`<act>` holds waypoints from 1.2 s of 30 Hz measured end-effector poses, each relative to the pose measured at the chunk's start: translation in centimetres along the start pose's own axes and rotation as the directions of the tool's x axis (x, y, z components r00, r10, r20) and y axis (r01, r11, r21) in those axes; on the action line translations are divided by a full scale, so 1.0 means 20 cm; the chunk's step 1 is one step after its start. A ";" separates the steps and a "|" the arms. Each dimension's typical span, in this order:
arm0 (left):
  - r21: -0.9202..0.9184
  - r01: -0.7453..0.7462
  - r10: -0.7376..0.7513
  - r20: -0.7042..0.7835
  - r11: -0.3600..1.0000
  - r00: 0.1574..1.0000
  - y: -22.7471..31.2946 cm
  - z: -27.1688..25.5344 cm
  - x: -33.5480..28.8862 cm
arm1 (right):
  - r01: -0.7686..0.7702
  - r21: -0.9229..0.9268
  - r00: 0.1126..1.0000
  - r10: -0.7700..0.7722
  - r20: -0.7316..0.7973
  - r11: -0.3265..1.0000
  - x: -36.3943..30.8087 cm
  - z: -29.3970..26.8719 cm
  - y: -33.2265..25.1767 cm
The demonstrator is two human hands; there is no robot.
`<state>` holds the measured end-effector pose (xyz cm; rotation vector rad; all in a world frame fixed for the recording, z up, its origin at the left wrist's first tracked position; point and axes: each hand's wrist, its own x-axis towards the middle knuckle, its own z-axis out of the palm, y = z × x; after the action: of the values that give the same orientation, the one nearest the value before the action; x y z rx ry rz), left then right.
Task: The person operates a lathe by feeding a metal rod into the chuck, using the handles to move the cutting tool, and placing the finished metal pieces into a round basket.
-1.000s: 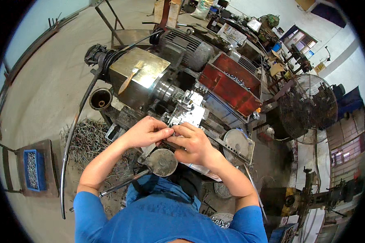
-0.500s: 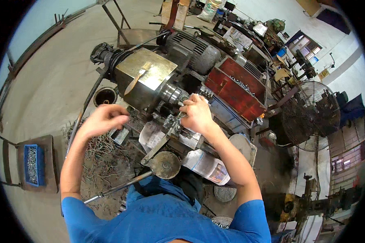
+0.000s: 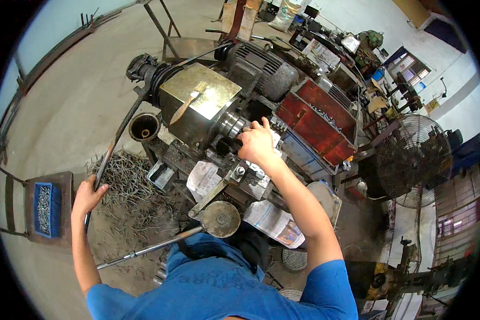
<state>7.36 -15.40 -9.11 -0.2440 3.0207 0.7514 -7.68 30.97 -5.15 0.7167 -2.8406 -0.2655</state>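
The left hand (image 3: 88, 196) has been brought from beside the machine to the long black lever (image 3: 120, 128) at its left, which is now gripped, while the right hand (image 3: 258, 145) is kept at the shiny spindle (image 3: 231, 125), its fingers bent and whatever is pinched there hidden; both points are thus judged ready to be worked together. Small metal pieces are held in the red box (image 3: 292, 113) and the blue tray (image 3: 57, 216).
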 end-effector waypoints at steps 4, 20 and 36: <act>0.124 0.028 -0.009 -0.153 0.992 0.988 -0.03 0.13 0.06 | -0.011 0.005 1.000 0.010 0.008 1.000 0.00 -0.02 0.00; 0.443 0.151 -0.010 -0.305 0.884 0.952 -0.70 -0.13 0.66 | -0.075 -0.005 0.997 0.075 0.003 0.997 -0.04 -0.05 -0.03; 0.642 -0.417 0.181 0.402 0.643 0.897 -0.26 1.32 0.93 | -0.602 0.176 0.793 0.609 0.015 0.779 -1.54 -0.11 0.25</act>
<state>-10.73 -10.43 -35.94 0.3816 2.7905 -0.4229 17.22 50.04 -6.40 -0.2023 -2.8868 0.1026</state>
